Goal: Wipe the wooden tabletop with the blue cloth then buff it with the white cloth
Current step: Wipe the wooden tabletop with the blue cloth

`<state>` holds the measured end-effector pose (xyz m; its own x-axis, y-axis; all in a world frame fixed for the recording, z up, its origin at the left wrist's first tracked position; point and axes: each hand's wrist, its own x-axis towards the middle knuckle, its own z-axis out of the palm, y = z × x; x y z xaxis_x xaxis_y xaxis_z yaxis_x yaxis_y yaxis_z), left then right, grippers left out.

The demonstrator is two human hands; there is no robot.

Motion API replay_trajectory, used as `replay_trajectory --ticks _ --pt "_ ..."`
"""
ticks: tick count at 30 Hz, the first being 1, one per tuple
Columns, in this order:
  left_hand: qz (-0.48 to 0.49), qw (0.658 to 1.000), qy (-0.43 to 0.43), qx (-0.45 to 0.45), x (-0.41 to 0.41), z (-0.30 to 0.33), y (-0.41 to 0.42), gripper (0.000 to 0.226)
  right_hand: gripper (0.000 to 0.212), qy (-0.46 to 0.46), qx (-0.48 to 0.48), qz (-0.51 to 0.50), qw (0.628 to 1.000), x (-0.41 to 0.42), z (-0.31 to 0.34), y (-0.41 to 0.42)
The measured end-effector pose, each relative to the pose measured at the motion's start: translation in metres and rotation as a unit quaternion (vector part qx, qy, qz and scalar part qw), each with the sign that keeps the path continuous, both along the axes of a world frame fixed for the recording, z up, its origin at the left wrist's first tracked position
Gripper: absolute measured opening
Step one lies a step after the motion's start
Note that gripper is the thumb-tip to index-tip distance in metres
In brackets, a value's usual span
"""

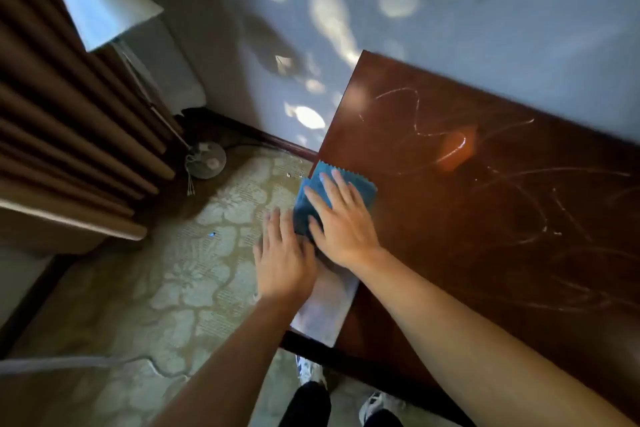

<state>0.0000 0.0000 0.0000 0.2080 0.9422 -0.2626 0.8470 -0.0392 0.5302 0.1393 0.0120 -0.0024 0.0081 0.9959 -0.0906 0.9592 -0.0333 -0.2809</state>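
Note:
A dark glossy wooden tabletop (485, 218) fills the right side, marked with pale streaks. A blue cloth (360, 185) lies at its left edge, partly hanging over. My right hand (341, 218) lies flat on the blue cloth with straight fingers. My left hand (282, 255) is beside it at the table's left edge, fingers straight, its palm over the top of a white cloth (325, 308) that lies along the edge nearer to me.
A floor lamp with a white shade (104, 3) and round base (206, 159) stands at the left by brown curtains (62, 135). Patterned carpet (194, 288) covers the floor. The wall (450, 10) runs behind the table. My shoes (374, 402) show below.

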Motion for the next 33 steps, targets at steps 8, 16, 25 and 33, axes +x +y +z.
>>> replay_trajectory --ticks 8,16,25,33 --pt "-0.044 0.997 0.061 -0.002 -0.003 -0.033 -0.007 0.066 0.068 -0.107 -0.022 0.022 0.994 0.036 -0.034 0.041" --pt "-0.025 0.998 0.05 0.009 0.0 -0.029 -0.008 0.066 0.067 -0.112 -0.013 0.029 0.993 0.023 -0.031 0.027" --pt "-0.025 0.998 0.064 0.013 0.002 -0.025 -0.007 0.068 0.068 -0.105 -0.037 -0.028 0.993 0.084 -0.027 0.082" --pt "0.001 0.992 0.11 0.055 0.009 -0.021 -0.001 0.066 0.069 -0.092 0.016 0.086 0.992 0.057 -0.037 0.03"
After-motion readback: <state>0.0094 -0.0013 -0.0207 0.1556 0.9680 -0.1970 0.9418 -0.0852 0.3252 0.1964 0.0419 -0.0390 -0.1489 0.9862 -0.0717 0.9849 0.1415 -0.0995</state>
